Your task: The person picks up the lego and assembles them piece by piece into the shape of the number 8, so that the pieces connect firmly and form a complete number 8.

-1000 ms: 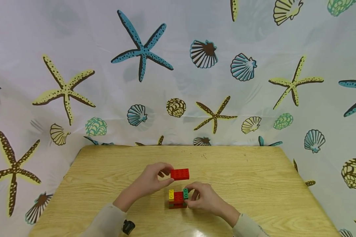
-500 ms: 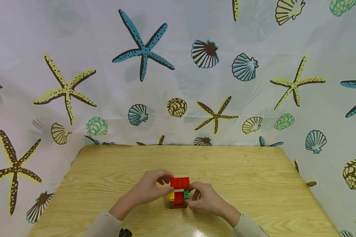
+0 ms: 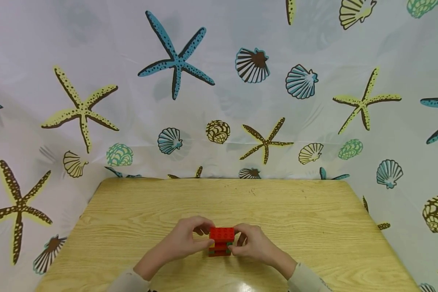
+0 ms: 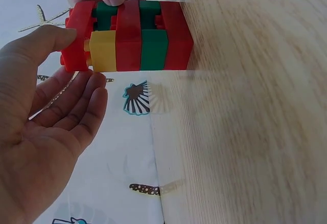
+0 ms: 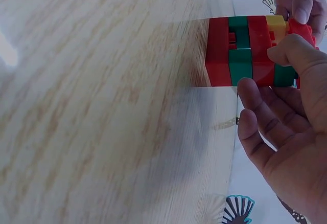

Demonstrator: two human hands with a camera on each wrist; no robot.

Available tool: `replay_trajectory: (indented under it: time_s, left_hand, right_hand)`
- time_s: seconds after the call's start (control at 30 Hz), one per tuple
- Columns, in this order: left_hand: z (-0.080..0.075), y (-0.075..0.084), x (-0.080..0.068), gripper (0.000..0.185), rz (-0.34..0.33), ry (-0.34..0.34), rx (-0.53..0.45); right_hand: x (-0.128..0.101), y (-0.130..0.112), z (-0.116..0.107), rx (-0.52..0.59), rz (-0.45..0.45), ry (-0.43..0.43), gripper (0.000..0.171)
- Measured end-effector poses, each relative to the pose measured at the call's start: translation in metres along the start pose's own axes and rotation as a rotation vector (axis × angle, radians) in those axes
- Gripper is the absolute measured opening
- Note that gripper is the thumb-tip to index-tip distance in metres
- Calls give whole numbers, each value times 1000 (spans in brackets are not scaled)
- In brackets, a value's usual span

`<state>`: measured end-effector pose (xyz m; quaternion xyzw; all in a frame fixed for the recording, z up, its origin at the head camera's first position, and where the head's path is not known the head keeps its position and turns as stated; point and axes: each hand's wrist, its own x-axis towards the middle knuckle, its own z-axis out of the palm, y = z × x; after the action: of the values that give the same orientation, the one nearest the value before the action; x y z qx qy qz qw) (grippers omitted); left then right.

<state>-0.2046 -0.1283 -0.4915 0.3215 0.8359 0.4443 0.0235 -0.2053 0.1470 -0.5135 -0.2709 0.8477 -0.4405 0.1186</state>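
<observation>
A stack of toy building bricks stands upright on the wooden table. From the bottom it has a red brick, green bricks, a middle red brick, then a yellow brick beside an upper green brick. My left hand pinches the top red brick between thumb and fingers. That brick lies over the yellow and green ones, with studs showing in a narrow gap below it in the left wrist view. My right hand grips the stack from the right, around the upper green and middle red bricks.
The light wooden table extends around the stack on all sides. Behind it and along both sides hangs a white curtain printed with starfish and shells.
My left hand has brought the top red brick down and toward me, from behind and above the stack onto or just over its top. My right hand stays at the stack.
</observation>
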Motion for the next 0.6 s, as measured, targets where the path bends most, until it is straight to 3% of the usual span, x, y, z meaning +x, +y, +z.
replay_trajectory:
  time_s: [0.6]
  left_hand:
    - [1, 0, -2, 30, -18, 0, 6]
  right_hand:
    - [-1, 0, -1, -12, -18, -7, 31]
